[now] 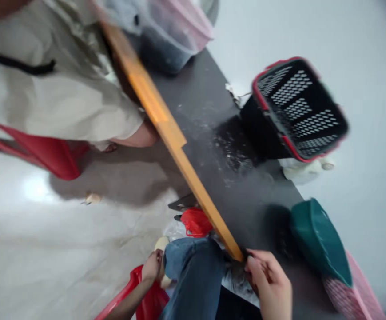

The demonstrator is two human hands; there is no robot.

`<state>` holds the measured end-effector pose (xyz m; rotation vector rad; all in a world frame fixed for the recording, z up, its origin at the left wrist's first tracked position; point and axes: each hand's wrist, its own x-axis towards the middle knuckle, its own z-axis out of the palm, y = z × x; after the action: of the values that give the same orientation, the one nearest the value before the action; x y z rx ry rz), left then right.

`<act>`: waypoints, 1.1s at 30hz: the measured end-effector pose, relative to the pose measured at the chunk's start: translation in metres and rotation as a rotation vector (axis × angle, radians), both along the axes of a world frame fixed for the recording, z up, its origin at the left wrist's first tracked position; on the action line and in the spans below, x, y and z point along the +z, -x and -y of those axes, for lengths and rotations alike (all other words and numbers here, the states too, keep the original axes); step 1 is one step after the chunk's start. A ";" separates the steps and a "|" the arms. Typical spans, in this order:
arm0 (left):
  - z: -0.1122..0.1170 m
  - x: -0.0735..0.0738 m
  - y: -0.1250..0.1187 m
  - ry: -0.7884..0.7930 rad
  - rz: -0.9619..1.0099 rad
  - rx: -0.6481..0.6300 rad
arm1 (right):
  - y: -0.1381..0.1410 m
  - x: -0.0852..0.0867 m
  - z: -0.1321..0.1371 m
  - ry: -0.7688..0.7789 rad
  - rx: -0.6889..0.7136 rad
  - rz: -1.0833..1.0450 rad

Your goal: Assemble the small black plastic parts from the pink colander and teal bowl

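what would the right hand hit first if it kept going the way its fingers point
Most likely the lower end of the orange wooden strip, right by the fingers of the right hand. They may already be touching it; depth is hard to judge from this view.

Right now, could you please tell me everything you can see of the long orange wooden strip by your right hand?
The long orange wooden strip is straight, slightly blurred, and steps narrower partway along. It runs diagonally over the dark bench top, its upper end passing beside a beige coat. Its lower end meets the right hand; whether the hand touches it, I cannot tell.
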<state>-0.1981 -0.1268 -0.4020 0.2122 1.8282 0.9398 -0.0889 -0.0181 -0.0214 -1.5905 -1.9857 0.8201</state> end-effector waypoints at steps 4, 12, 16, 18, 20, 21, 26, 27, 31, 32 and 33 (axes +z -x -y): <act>-0.007 0.043 0.012 -0.184 -0.127 -0.052 | 0.022 0.002 -0.007 -0.005 0.103 -0.186; 0.014 0.217 -0.035 -0.698 -0.148 -0.169 | -0.015 0.031 0.025 -0.273 0.282 -0.399; 0.031 0.302 -0.070 -0.789 -0.106 -0.162 | -0.078 0.040 0.056 -0.314 0.299 -0.371; 0.033 0.332 -0.089 -0.835 -0.066 -0.190 | -0.110 0.042 0.070 -0.276 0.290 -0.367; 0.032 0.354 -0.109 -0.865 -0.003 -0.254 | -0.138 0.045 0.082 -0.245 0.311 -0.364; 0.031 0.363 -0.120 -0.872 0.042 -0.289 | -0.151 0.047 0.087 -0.241 0.319 -0.366; 0.020 0.393 -0.164 -0.816 0.298 -0.383 | -0.204 0.056 0.105 -0.289 0.245 -0.391; 0.018 0.398 -0.171 -0.800 0.340 -0.389 | -0.213 0.057 0.107 -0.307 0.227 -0.394; 0.001 0.412 -0.196 -0.819 0.420 -0.393 | -0.246 0.058 0.104 -0.383 0.120 -0.375; -0.006 0.415 -0.202 -0.821 0.425 -0.416 | -0.253 0.059 0.100 -0.393 0.088 -0.359; -0.015 0.417 -0.208 -0.819 0.421 -0.446 | -0.259 0.059 0.094 -0.402 0.057 -0.341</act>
<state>0.0098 -0.1119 0.0149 0.8208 0.8814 1.2427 0.1703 -0.1124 0.0378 -1.0913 -1.8124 0.6132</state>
